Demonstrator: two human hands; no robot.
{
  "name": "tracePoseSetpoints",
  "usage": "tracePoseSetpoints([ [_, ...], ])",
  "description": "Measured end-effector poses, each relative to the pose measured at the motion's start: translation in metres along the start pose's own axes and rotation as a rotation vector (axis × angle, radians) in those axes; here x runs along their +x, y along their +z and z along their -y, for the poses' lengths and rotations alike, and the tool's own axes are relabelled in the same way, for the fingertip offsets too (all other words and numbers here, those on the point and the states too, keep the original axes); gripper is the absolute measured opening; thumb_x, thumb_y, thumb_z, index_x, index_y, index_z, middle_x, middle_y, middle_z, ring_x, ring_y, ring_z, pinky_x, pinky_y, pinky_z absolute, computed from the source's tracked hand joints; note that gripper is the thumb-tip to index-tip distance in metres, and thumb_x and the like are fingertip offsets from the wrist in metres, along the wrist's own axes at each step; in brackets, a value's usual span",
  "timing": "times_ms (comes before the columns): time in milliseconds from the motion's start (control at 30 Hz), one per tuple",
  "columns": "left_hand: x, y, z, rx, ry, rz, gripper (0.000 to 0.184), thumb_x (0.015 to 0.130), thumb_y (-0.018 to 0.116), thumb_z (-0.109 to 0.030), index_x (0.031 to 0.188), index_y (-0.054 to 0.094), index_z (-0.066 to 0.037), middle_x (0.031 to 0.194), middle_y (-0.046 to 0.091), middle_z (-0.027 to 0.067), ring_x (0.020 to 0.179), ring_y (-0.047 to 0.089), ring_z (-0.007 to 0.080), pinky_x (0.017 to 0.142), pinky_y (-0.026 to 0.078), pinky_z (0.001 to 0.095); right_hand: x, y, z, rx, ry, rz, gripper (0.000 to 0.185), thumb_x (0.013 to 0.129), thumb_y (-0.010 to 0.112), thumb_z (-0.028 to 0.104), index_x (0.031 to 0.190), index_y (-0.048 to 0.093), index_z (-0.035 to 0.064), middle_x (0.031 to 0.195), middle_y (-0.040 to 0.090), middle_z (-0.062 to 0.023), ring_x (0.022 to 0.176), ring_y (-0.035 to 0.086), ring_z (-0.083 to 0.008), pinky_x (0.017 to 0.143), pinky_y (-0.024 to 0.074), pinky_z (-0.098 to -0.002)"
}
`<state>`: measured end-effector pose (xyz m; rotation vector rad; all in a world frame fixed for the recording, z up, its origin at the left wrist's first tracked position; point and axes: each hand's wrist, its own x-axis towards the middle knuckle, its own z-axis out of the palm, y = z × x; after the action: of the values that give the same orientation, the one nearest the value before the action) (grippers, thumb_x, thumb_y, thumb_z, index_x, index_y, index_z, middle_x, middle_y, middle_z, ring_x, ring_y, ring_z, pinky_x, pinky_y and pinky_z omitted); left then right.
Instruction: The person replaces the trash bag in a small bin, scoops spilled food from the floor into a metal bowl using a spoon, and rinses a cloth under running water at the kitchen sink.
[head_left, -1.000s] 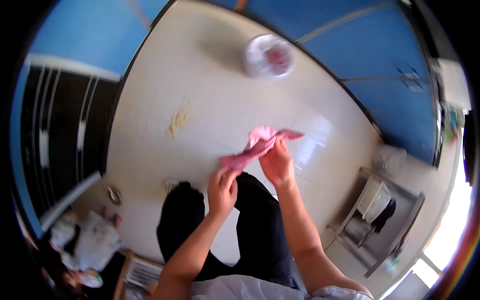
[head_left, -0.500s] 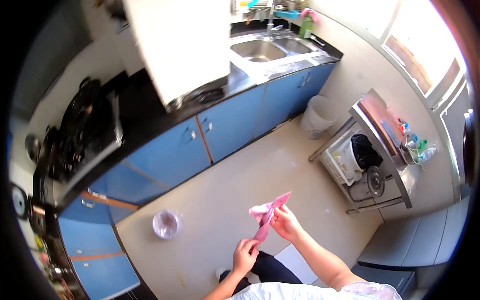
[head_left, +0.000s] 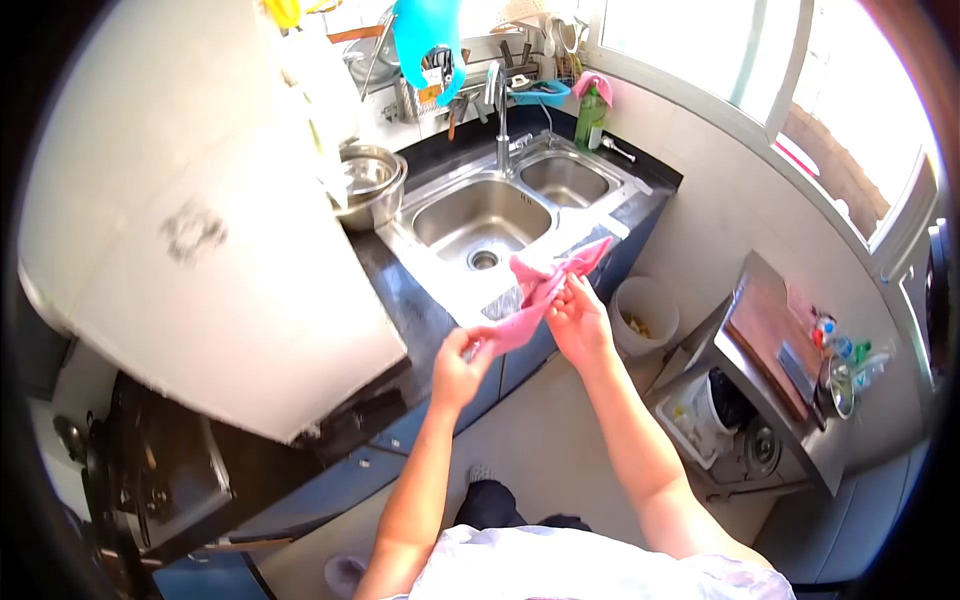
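Note:
A thin pink cloth (head_left: 522,328) is stretched in the air between my two hands, in front of the sink. My left hand (head_left: 458,372) pinches its lower left end. The fingers of my right hand (head_left: 578,318) are closed on the bunched part further right, and a pointed corner sticks out past them. Just beyond the cloth is the large steel sink basin (head_left: 480,215), with a second, smaller basin (head_left: 562,182) to its right. The tap (head_left: 502,125) rises behind them. Neither hand touches the sink.
Nested steel bowls (head_left: 376,208) sit left of the sink. A green bottle (head_left: 590,125) draped with another pink cloth (head_left: 596,88) stands at the back corner. A white bucket (head_left: 640,295) is on the floor, near a metal side table holding a cutting board (head_left: 762,345). A large white cabinet (head_left: 200,270) fills the left.
I have moved forward to the sink, and the view has shifted with me. Both hands have risen with the pink cloth, which is now stretched wider between them.

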<state>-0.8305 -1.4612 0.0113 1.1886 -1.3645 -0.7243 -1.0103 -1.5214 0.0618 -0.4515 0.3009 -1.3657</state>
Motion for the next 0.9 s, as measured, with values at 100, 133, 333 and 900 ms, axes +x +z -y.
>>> tracePoseSetpoints([
  [100, 0.109, 0.016, 0.008, -0.106, -0.140, 0.010, 0.029, 0.081, 0.064, -0.022, 0.107, 0.060, -0.010, 0.103, 0.060, 0.0027, 0.096, 0.053, 0.0153, 0.081, 0.040, 0.0308, 0.093, -0.002, 0.013, -0.008, 0.020, 0.029, 0.006, 0.087, 0.053, 0.010, 0.093, 0.051, 0.0098, 0.082, 0.057, -0.0007, 0.073, 0.055, -0.0097, 0.064, 0.0456, -0.0212],
  [133, 0.140, 0.027, 0.013, -0.165, -0.120, 0.063, 0.034, 0.080, 0.064, -0.021, 0.112, 0.059, -0.012, 0.109, 0.059, 0.0026, 0.095, 0.053, 0.0151, 0.081, 0.040, 0.0294, 0.123, -0.006, 0.016, -0.025, 0.039, 0.037, 0.005, 0.088, 0.053, 0.011, 0.092, 0.052, 0.0097, 0.082, 0.057, -0.0009, 0.073, 0.055, -0.0101, 0.065, 0.0456, -0.0219],
  [333, 0.264, 0.078, 0.095, -0.269, -0.255, 0.162, 0.033, 0.086, 0.059, -0.027, 0.106, 0.059, -0.001, 0.095, 0.061, 0.0027, 0.085, 0.053, 0.0102, 0.076, 0.041, 0.0262, 0.290, -0.074, 0.011, -0.125, 0.288, 0.061, 0.016, 0.086, 0.047, 0.019, 0.095, 0.054, 0.0074, 0.085, 0.058, -0.0025, 0.080, 0.055, -0.0150, 0.072, 0.0432, -0.0291],
  [900, 0.376, 0.111, 0.235, 0.016, -0.887, -0.290, 0.020, 0.081, 0.056, -0.021, 0.081, 0.064, -0.003, 0.070, 0.062, 0.0055, 0.065, 0.058, 0.0152, 0.059, 0.044, 0.0294, 0.607, -0.199, 0.028, -1.582, -0.450, -0.009, 0.040, 0.080, 0.059, 0.019, 0.116, 0.050, 0.0042, 0.102, 0.060, -0.0221, 0.093, 0.058, -0.0367, 0.080, 0.0458, -0.0374],
])
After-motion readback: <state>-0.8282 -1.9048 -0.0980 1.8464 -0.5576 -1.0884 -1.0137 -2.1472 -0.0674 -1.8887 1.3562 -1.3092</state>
